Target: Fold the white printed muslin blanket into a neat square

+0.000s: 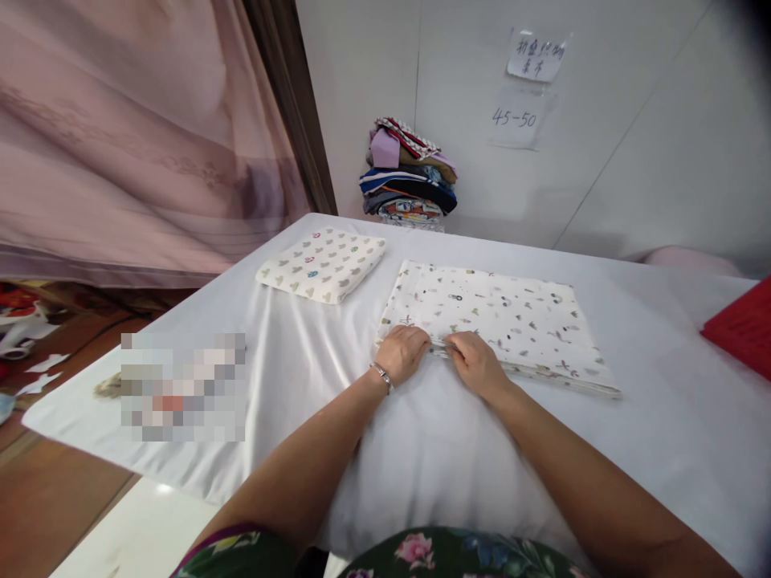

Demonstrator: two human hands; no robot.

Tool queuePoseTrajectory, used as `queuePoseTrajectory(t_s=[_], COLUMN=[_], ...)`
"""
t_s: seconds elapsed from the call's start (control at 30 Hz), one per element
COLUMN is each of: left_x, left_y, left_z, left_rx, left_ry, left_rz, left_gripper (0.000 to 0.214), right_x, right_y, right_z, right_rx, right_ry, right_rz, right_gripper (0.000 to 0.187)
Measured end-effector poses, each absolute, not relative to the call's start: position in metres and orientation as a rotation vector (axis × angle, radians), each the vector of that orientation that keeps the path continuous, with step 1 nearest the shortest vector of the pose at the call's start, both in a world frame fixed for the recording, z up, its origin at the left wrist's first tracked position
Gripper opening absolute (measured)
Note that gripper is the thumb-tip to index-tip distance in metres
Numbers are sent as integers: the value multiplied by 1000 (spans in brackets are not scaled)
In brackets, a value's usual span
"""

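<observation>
A white cloth [499, 309] with small printed figures lies folded in a long flat rectangle in front of me. At its near edge, toward the left end, my left hand [405, 353] is closed with the fingers curled on the folded layers. Just to the right, my right hand [475, 363] pinches the same edge. Only a small gap separates the two hands. A second folded white cloth [322, 265], printed with grey shapes and a few coloured ones, rests farther back on the left, apart from both hands.
A white sheet covers the table [301, 385]. Behind its far edge rises a stack of folded fabrics [409, 172] by the wall. A red object [744, 329] sits at the right edge. Pink curtains [138, 120] hang at the left. A blurred-out item [184, 387] lies on the left.
</observation>
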State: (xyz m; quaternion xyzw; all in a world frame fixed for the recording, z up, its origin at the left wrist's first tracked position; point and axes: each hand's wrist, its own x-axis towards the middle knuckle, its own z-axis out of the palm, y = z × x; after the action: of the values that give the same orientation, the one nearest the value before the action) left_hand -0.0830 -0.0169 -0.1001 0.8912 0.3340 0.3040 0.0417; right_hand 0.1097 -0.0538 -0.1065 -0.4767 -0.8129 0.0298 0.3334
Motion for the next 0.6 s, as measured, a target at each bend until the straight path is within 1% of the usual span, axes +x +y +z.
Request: queuePoseTrajectory(t_s=[0.2,0.43,0.53,0.6], left_x=[-84,-86,-86,-85], left_y=[-16,-17,-18,-18], left_z=[-102,-98,-98,-98], left_rx=[2757,2770,2792,2798], left_ry=[1137,984,997,1030], left_rz=[930,928,883,856], left_gripper=[17,13,12,15], right_x=[110,112,112,112], right_y=[-52,-53,-55,-56], right_z=[-108,-105,-103,-103], right_rx=[-1218,-1183,-1178,-1175], right_ry=[-2233,-2177,-2180,-2207], right_rz=[34,11,-2,2], right_gripper=[22,23,22,21])
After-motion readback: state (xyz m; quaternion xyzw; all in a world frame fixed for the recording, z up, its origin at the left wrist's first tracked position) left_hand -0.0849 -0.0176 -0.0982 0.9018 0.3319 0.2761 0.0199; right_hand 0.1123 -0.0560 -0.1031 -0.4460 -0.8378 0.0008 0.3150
